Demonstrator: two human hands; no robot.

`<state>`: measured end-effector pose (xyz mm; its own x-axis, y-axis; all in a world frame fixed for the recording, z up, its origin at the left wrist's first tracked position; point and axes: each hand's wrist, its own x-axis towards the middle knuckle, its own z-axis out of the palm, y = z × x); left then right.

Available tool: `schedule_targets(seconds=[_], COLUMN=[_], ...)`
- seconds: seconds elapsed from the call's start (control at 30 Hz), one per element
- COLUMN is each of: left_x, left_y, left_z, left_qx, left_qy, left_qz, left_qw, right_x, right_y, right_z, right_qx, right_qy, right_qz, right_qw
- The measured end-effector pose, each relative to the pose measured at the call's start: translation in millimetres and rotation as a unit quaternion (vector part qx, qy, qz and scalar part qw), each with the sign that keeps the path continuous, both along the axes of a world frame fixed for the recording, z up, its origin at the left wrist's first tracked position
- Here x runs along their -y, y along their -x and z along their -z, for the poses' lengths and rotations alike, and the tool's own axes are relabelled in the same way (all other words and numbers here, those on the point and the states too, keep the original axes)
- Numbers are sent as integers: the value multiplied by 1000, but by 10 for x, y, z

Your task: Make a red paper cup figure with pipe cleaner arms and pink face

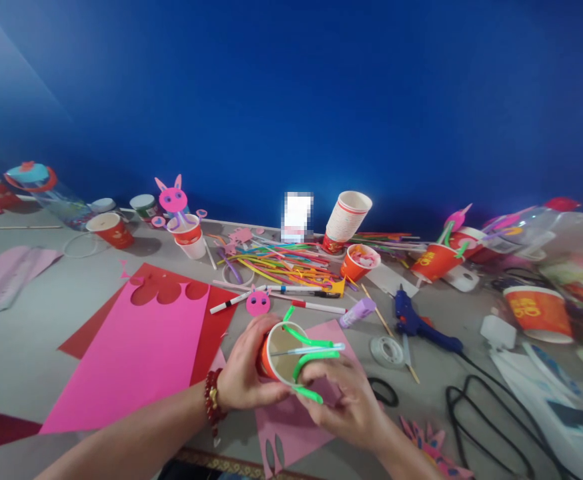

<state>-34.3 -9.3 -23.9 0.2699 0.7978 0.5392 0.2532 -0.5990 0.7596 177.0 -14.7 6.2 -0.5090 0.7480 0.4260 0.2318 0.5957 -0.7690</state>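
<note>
My left hand [244, 367] wraps round a red paper cup [267, 357], tilted so its open mouth faces right. Bright green pipe cleaners [314, 355] are bent over the cup's rim, one at the far side and one at the near side. A pale straw [316, 349] sticks out of the mouth. My right hand [339, 397] is closed at the near rim, its fingers reaching partly inside and pinching the near green pipe cleaner. The fingertips are partly hidden. Just beyond the cup lies a pink animal face [258, 302] with two eyes.
Pink paper [146, 360] with cut-out circles lies left. Markers [316, 306], a purple glue stick [356, 312], a tape roll [387, 351] and a blue glue gun [416, 320] with looped cord surround the cup. Behind are many coloured pipe cleaners [281, 260] and stacked cups [346, 217].
</note>
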Motion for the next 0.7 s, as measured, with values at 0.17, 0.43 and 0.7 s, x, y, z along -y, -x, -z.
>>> schedule_targets(seconds=[0.17,0.43,0.7], left_x=[3,-1,14], left_y=[2,-1,2], left_z=[16,16,34], left_qx=[-1,3,8], left_qy=[3,-3,6], left_qz=[2,4,3], left_qw=[1000,1000,1000], right_x=[-3,-2,-2], right_y=[-4,2,1], right_z=[-11,-8,-29], right_qx=[-7,1,2], right_qy=[3,-3,-12], right_qz=[-7,-2,-2], right_qw=[1000,1000,1000])
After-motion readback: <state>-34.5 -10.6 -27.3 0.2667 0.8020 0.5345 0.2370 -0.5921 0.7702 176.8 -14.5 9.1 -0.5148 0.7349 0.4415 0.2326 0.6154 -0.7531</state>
